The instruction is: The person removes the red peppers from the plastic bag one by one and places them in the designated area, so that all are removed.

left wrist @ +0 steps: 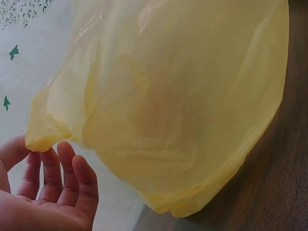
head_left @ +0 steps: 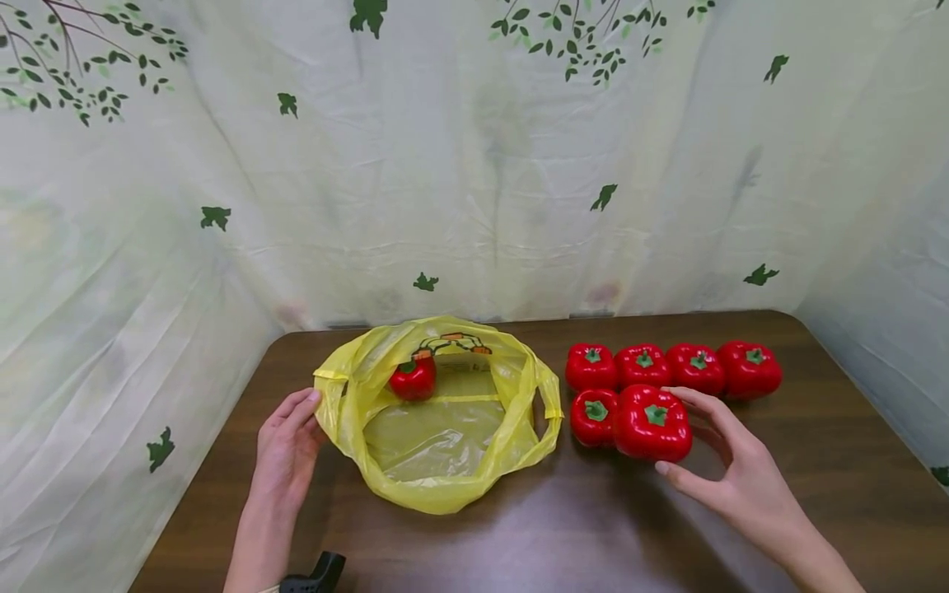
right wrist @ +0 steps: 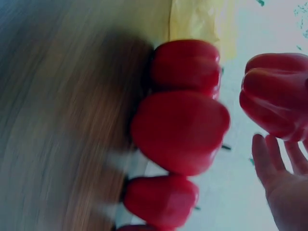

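Note:
A yellow plastic bag (head_left: 437, 498) stands with its mouth wide open, and one red bell pepper (head_left: 413, 379) lies inside near its back left. At the bag's left rim, my left hand (head_left: 291, 441) pinches the handle between thumb and finger. The left wrist view shows this hand (left wrist: 53, 192) with the other fingers loosely bent below the yellow film. My right hand (head_left: 730, 461) grips a large red bell pepper (head_left: 652, 428) with a green stem. In the right wrist view, that pepper (right wrist: 276, 94) is held up, apart from the others.
Several red bell peppers (head_left: 643, 365) stand in a row at the back right of the brown table (head_left: 504, 543). Another pepper (head_left: 593, 416) sits in front of them, beside the bag. A white leaf-patterned curtain (head_left: 474, 181) surrounds the table's back and sides.

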The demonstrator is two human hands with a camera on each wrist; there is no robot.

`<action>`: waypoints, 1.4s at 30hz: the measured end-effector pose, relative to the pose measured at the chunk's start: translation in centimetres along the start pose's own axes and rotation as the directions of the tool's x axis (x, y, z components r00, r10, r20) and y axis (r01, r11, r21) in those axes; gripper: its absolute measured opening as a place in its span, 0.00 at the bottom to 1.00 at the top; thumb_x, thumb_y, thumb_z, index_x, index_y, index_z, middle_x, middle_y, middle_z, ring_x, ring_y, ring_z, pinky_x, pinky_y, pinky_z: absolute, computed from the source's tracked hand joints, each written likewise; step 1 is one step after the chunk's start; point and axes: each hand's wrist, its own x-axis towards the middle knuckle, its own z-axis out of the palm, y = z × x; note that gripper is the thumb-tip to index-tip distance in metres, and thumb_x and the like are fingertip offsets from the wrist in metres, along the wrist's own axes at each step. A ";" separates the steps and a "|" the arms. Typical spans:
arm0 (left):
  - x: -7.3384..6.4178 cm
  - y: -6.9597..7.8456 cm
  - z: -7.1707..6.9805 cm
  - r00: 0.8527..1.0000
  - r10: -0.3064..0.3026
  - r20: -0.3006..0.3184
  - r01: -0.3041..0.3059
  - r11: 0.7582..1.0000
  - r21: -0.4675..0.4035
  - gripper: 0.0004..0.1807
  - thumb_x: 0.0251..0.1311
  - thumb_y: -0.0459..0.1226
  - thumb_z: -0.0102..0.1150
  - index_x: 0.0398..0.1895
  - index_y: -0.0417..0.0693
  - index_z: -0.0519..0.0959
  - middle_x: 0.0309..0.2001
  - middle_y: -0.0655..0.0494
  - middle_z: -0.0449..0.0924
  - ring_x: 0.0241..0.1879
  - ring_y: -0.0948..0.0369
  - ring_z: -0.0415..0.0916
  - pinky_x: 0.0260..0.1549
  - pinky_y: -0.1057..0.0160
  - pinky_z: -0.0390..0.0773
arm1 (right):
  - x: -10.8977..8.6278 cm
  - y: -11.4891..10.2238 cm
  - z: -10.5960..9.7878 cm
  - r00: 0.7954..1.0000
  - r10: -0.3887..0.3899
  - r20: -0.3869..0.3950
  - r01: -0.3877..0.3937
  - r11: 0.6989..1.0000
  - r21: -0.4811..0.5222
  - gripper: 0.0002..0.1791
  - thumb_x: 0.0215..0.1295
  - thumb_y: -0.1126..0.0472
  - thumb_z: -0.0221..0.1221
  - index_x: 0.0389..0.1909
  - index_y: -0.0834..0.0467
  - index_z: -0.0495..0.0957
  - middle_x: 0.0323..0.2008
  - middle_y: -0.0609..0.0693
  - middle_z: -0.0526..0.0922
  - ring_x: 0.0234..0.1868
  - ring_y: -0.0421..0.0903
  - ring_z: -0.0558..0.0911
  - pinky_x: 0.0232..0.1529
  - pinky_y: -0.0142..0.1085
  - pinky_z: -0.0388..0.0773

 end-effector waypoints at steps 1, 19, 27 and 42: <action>0.0 0.0 0.1 1.000 0.000 -0.002 0.000 1.000 0.005 0.08 0.70 0.33 0.56 0.36 0.47 0.84 0.36 0.56 0.85 0.36 0.62 0.83 0.35 0.65 0.80 | -0.2 0.1 -0.3 1.000 0.017 -0.006 -0.017 1.000 -0.025 0.45 0.49 0.68 0.75 0.68 0.46 0.66 0.59 0.42 0.72 0.53 0.38 0.77 0.51 0.21 0.71; -0.1 0.2 0.4 1.000 -0.010 0.010 0.010 1.000 -0.003 0.07 0.69 0.33 0.56 0.38 0.46 0.84 0.37 0.56 0.84 0.37 0.62 0.82 0.38 0.66 0.79 | -2.6 4.8 -6.1 0.991 0.132 0.019 -0.126 0.974 -0.188 0.45 0.53 0.62 0.74 0.70 0.51 0.63 0.58 0.38 0.68 0.54 0.26 0.68 0.44 0.15 0.69; -0.3 0.3 0.4 1.000 -0.023 0.012 0.023 1.000 -0.004 0.06 0.69 0.33 0.57 0.40 0.45 0.84 0.39 0.55 0.84 0.38 0.62 0.82 0.41 0.66 0.79 | -2.4 7.5 -6.7 0.984 0.169 0.062 -0.150 0.961 -0.231 0.45 0.49 0.59 0.76 0.67 0.60 0.63 0.57 0.55 0.71 0.49 0.17 0.65 0.41 0.14 0.69; -0.4 0.4 0.4 1.000 -0.015 0.014 0.015 1.000 -0.002 0.06 0.70 0.34 0.56 0.38 0.46 0.83 0.38 0.56 0.84 0.37 0.62 0.82 0.39 0.65 0.79 | -0.8 9.7 -6.7 0.972 0.204 0.116 -0.163 0.942 -0.294 0.43 0.52 0.57 0.75 0.68 0.56 0.66 0.60 0.60 0.73 0.46 0.30 0.77 0.37 0.25 0.77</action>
